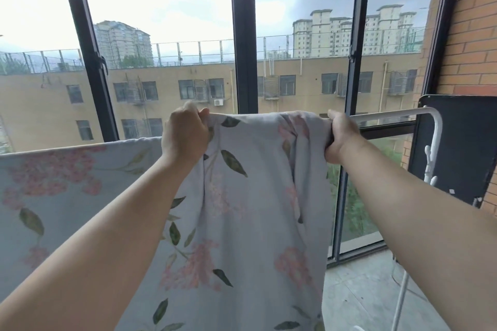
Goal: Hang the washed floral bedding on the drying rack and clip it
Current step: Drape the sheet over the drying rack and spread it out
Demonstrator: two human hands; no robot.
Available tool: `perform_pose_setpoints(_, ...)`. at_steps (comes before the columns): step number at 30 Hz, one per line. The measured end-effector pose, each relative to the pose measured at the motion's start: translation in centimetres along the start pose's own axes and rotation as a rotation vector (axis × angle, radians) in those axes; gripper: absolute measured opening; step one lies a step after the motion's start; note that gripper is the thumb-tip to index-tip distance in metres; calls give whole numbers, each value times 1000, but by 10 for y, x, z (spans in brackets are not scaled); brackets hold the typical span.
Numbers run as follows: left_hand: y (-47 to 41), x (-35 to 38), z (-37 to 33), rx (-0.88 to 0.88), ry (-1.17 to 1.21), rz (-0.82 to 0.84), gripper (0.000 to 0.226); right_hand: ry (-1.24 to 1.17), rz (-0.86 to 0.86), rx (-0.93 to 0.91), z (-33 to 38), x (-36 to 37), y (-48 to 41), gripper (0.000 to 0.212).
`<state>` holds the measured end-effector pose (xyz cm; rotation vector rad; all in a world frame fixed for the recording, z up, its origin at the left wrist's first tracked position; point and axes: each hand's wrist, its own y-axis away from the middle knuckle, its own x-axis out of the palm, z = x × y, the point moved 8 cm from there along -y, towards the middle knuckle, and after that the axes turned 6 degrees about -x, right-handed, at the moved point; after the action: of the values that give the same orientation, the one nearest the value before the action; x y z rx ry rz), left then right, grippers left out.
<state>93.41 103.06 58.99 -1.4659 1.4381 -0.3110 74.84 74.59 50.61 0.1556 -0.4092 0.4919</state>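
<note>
While spreading the floral bedding along the drying rack, treat the step as draping, judged roughly half done: hung flat at left, bunched between the hands. Draw the cloth rightward along the bare white rail, stopping short of its bend in front of the black panel. Note the left hand pinching the top hem and the right hand clenched round the gathered edge at the rail. Next, reach for the white clip on the upright.

Bedding over rack, window behind, wall right.
</note>
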Motion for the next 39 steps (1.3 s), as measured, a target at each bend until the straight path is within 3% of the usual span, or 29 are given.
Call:
perform_pose_setpoints(3, 5, 7, -12, -26, 28, 35, 18, 80, 232, 167, -34, 20, 21, 40)
perform_pose_setpoints(7, 15, 26, -38, 83, 6, 160, 17, 144, 575, 153, -57, 62, 64, 38)
perform_pose_setpoints(12, 14, 31, -33, 159, -19, 157, 21, 96, 770, 150, -69, 104, 81, 43)
perform_pose_setpoints(15, 14, 29, -29, 205, -16, 162, 22, 123, 773, 153, -74, 109, 77, 48)
perform_pose_setpoints(18, 10, 20, -19, 213, -2, 111, 26, 145, 745, 111, -58, 113, 75, 31)
perform_pose_setpoints(21, 6, 9, -7, 198, 0, 51, 25, 213, 619, 50, -28, 109, 62, 32)
perform_pose_setpoints(26, -17, -30, 43, -113, -24, -127, 29, 252, 215, -48, 19, 55, 10, 34)
perform_pose_setpoints(27, -17, -33, 47, -156, -37, -138, 31, 301, 198, -63, 23, 46, 4, 32)
perform_pose_setpoints(29, -13, -26, 34, -136, -58, -96, 35, 416, 296, -40, 12, 44, 2, 25)
perform_pose_setpoints(32, 1, 1, -19, 137, -63, 66, 32, 454, 474, 51, -21, 51, 13, 21)
perform_pose_setpoints(35, 24, 38, -48, 281, -198, 318, 49, 246, 560, 86, -43, 56, 18, 25)
perform_pose_setpoints(39, 22, 48, -47, 276, -206, 264, 48, 11, 624, -2, -44, 69, 28, 34)
